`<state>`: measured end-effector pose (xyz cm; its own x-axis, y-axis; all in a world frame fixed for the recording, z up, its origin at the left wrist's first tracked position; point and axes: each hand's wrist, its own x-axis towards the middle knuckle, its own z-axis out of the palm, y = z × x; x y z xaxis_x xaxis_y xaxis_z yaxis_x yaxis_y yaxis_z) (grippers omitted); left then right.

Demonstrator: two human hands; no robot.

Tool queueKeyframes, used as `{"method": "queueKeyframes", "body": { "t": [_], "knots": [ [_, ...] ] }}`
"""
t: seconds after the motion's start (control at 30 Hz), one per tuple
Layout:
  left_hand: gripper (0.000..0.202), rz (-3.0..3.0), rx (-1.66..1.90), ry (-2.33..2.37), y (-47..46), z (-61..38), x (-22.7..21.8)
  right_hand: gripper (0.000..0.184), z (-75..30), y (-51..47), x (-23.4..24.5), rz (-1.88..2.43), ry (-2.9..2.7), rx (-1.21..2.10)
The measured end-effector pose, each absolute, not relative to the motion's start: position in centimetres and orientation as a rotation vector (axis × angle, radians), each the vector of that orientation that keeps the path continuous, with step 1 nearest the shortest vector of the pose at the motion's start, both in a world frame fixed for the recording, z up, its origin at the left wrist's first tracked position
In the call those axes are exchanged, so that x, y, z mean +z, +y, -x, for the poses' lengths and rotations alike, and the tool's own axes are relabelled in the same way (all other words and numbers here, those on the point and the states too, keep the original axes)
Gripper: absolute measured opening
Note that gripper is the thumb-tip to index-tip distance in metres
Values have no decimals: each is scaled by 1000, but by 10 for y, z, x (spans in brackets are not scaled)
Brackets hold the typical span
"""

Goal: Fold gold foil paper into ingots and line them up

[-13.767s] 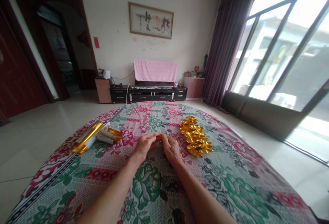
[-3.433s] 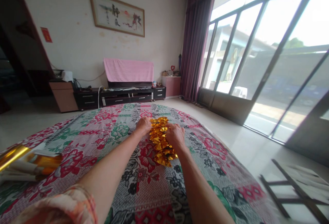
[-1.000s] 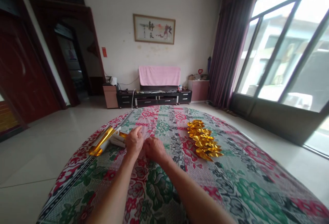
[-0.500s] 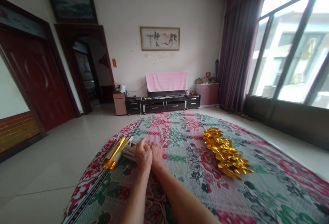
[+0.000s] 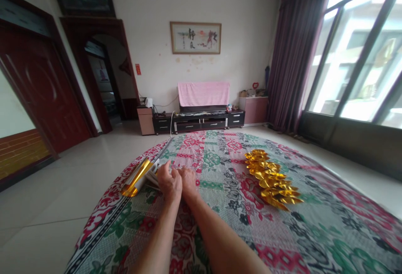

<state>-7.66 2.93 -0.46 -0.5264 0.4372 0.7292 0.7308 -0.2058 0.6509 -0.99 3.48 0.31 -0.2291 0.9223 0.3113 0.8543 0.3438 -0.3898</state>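
Observation:
My left hand (image 5: 170, 183) and my right hand (image 5: 189, 181) are side by side, touching, low over the cloth-covered table (image 5: 216, 223). Both have curled fingers. Whatever they hold is hidden behind the knuckles. Just left of my left hand lies a loosely curled gold foil sheet (image 5: 138, 178) with a pale underside. Whitish rolled or folded pieces (image 5: 153, 178) stick out between it and that hand. Over to the right, a long row of folded gold foil pieces (image 5: 271, 179) with pointed tips rests on the cloth, away from both hands.
The round table has a red, green and grey flowered cloth. Beyond it stand a low black cabinet (image 5: 201, 124), a pink cloth (image 5: 204, 94) over a screen-like shape, and a side cabinet (image 5: 256, 110). A red door (image 5: 37, 77) is at left; windows (image 5: 354, 64) and a purple curtain (image 5: 290, 56) are at right.
The view has tipped slightly downward, so the room sits higher in the picture. My hands stay together with a slight shift left. The foil pieces lie where they were.

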Motion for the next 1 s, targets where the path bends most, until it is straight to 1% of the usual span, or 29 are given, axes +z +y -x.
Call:
{"method": "queueKeyframes", "body": {
  "t": [0.1,0.3,0.37,0.47,0.57,0.7,1.0],
  "knots": [
    [36,1327,-1859,-1830,31,80,-6,25,8,36,3,1512,-2131,220],
    [39,1208,-2057,-2075,35,83,-10,31,-8,32,7,1344,-2140,353],
    [39,1175,-2110,-2100,35,83,-10,33,-15,28,8,1256,-2119,428],
    [38,1115,-2150,-2098,32,83,-8,36,-24,23,10,1236,-2058,488],
    [37,1122,-2119,-2105,29,83,-3,39,-29,21,10,1300,-1962,487],
    [36,1202,-2023,-2115,25,80,2,37,-36,24,7,1310,-1877,469],
    [35,1521,-1824,-1791,19,70,5,30,-82,26,-1,1355,-1617,593]
  ]
}}
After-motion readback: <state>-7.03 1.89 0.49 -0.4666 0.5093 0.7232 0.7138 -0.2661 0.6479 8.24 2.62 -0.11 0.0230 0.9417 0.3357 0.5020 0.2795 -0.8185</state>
